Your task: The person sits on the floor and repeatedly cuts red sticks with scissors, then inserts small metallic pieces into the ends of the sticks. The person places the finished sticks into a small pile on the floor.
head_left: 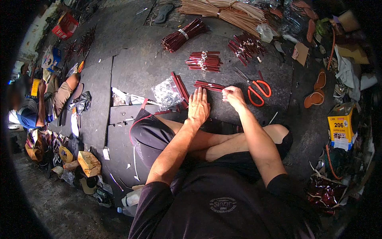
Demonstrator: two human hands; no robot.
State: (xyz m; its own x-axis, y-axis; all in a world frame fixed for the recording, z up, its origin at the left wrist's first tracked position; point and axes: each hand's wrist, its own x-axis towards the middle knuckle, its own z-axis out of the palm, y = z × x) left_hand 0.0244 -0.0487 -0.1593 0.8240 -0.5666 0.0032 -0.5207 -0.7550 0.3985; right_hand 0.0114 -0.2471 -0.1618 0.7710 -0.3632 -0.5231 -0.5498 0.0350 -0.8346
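You sit cross-legged on the dark floor mat (131,75); all places below are given relative to the orange-handled scissors (258,92).

Your left hand (198,106) lies well to the left of the scissors, nearer you. Palm down, fingers straight and together, pressed flat on the mat. It grips nothing; its fingertips reach the near end of the red sticks.

Your right hand (233,96) sits just left of the scissors. Fingers curled in, thumb and forefinger pinched on the right end of a small row of dark red sticks (209,85). How many sticks the pinch takes, you cannot tell.

The sticks themselves lie flat on the mat, left of the scissors, running roughly sideways between your two hands.

Further left: a crumpled clear plastic bag (167,94) with more red sticks (180,87) slanting beside it.

Beyond the scissors, up and left: a tied red bundle (203,61). Further still, a banded bundle (184,35) set at a slant.

Farthest out: a big sheaf of pale tan sticks (227,12).

Right of the scissors: brown sandals (316,92), then a yellow box (341,125) nearer you.
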